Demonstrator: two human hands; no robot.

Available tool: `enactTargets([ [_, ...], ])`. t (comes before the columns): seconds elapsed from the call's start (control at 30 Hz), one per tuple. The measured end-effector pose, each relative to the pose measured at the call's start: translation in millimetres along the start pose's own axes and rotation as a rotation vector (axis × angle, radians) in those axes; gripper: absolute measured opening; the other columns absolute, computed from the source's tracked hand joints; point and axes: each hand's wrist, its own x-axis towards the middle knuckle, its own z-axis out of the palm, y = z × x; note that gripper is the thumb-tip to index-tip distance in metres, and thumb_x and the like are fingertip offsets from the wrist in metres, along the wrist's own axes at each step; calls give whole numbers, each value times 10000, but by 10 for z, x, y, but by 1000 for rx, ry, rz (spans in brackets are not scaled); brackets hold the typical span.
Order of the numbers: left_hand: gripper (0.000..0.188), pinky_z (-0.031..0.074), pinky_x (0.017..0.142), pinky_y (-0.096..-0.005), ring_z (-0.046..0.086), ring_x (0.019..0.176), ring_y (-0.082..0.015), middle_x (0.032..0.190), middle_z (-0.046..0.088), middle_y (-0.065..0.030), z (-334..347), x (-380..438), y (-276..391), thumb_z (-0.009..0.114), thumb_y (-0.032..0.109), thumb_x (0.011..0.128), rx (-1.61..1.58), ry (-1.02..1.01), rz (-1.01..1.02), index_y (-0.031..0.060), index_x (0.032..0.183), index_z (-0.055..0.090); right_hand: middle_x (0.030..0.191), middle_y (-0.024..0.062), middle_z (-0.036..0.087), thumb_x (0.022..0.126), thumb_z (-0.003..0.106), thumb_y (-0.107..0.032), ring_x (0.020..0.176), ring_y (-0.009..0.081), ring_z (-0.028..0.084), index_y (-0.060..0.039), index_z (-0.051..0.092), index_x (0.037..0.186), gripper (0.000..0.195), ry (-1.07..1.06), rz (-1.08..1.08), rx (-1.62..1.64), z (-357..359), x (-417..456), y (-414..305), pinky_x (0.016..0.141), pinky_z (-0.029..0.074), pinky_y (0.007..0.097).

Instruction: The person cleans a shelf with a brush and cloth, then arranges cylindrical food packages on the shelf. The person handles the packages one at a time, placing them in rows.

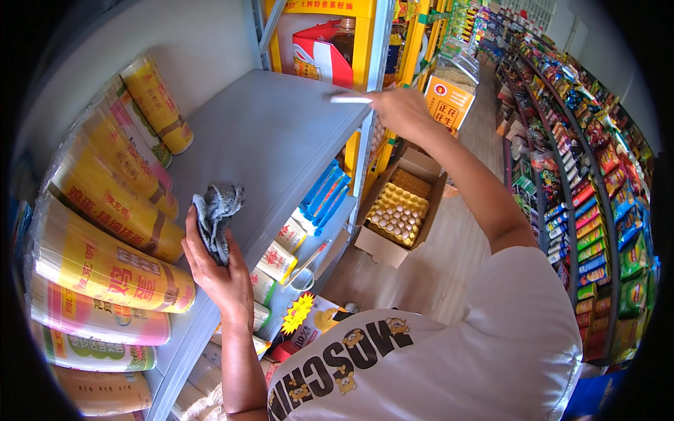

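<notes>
A bunched grey cloth (215, 216) is in my left hand (218, 268), held just above the front part of the grey metal shelf (237, 131). My right hand (400, 110) is at the shelf's far right corner, by the upright post. It grips a thin white object (350, 99) whose outer end is blurred, so its kind cannot be told. Packs of dried noodles in yellow wrappers (110, 263) stand along the left part of the shelf, close to my left hand.
Below lie more noodle packs (276, 260) and blue packages (326, 194). An open cardboard box with eggs on trays (397, 216) stands on the floor. Boxed oil bottles (324, 52) stand behind the post (376, 79). Snack shelves (590, 210) line the aisle's right side.
</notes>
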Motion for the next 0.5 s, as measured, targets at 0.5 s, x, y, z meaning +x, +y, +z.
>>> enactTargets([
  [0.5, 466, 433, 961, -424, 547, 1129, -359, 1235, 570, -205, 1519, 2004, -669, 596, 237, 865, 822, -192, 424, 62, 1288, 510, 847, 17, 613, 973, 503, -101, 583, 21, 434, -28, 549, 1286, 324, 633, 150, 1410, 1434, -444, -140, 514, 375, 177],
])
